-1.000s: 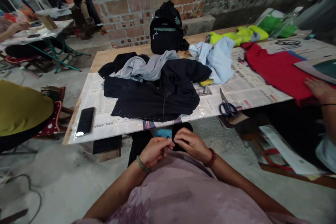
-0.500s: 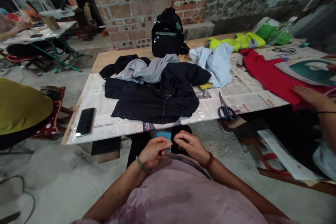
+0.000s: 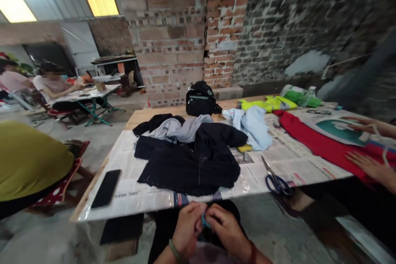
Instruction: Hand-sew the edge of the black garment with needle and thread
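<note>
My left hand (image 3: 188, 227) and my right hand (image 3: 228, 229) meet low in the view, just off the table's front edge. Fingers and thumb are pinched on both, the tips close together. Whatever they hold is too small and blurred to make out. Right beyond them, a dark garment (image 3: 185, 171) with pale stitches lies spread on the newspaper-covered table (image 3: 130, 203). Blue-handled scissors (image 3: 277, 183) rest at the edge to the right, blades pointing away. A small grey spool-like object (image 3: 245, 157) stands near the garment's right side.
A phone (image 3: 106, 188) lies at the left. Grey cloth (image 3: 177, 129), light blue cloth (image 3: 249, 126) and a black backpack (image 3: 201, 101) are farther back. At the right, a co-worker's hands (image 3: 373, 169) are on red fabric (image 3: 312, 146) and an iron (image 3: 340, 130).
My view has tilted up, so the table appears lower. Both hands stay pinched together, now nearer the table edge in view. The co-worker's upper hand shows more beside the iron.
</note>
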Action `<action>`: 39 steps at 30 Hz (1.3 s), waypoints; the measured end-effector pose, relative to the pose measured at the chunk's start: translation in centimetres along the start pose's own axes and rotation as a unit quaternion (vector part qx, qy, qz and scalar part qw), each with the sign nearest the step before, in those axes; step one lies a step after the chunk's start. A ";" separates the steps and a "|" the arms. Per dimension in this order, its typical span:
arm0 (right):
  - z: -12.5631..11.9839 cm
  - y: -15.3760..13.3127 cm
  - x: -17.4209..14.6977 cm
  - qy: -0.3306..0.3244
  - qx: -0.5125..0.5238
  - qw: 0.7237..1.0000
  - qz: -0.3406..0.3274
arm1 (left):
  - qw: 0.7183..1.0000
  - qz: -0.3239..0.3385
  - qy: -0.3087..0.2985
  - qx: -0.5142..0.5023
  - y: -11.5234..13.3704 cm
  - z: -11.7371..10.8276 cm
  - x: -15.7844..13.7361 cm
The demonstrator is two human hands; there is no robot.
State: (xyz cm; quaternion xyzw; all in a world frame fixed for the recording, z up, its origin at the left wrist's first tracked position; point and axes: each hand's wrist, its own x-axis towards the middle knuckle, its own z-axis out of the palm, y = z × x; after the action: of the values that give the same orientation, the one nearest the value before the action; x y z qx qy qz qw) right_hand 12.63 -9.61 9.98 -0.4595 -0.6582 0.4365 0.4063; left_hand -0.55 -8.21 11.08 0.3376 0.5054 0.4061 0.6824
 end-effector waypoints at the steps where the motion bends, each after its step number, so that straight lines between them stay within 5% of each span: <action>1: 0.1 -0.1 0.1 -0.001 0.010 1.000 -0.003 | 0.998 0.046 0.024 0.045 0.0 -0.1 0.1; 4: 0.1 -0.1 0.0 -0.009 0.074 0.996 0.047 | 0.953 0.235 0.080 0.175 -0.6 -0.8 0.1; 7: 0.2 0.6 -0.3 -0.025 0.148 0.977 0.153 | 0.883 0.364 0.069 0.289 -1.5 -1.8 -0.2; 12: 0.7 1.0 -0.6 -0.073 0.189 0.954 0.223 | 0.748 0.447 0.039 0.489 -2.4 -2.6 -0.8; 15: 0.8 0.3 -0.5 -0.092 0.198 0.949 0.229 | 0.714 0.450 0.053 0.533 -2.4 -2.7 -1.0; 20: 0.5 -0.1 -0.4 -0.111 0.222 0.939 0.237 | 0.724 0.422 0.053 0.543 -2.7 -2.7 -1.0; 31: 0.1 0.7 -1.0 -0.085 0.265 0.932 0.234 | 0.812 0.345 0.033 0.470 -3.3 -2.5 -0.8; 39: -0.3 1.0 -1.2 -0.073 0.269 0.932 0.231 | 0.815 0.347 0.035 0.462 -2.7 -2.1 -0.9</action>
State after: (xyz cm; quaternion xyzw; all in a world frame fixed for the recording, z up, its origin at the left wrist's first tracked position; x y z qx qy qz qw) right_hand 13.46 -10.47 8.97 -0.4387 -0.4197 0.7116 0.3537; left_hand -2.18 -10.07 8.53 0.7519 0.5063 0.3462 0.2418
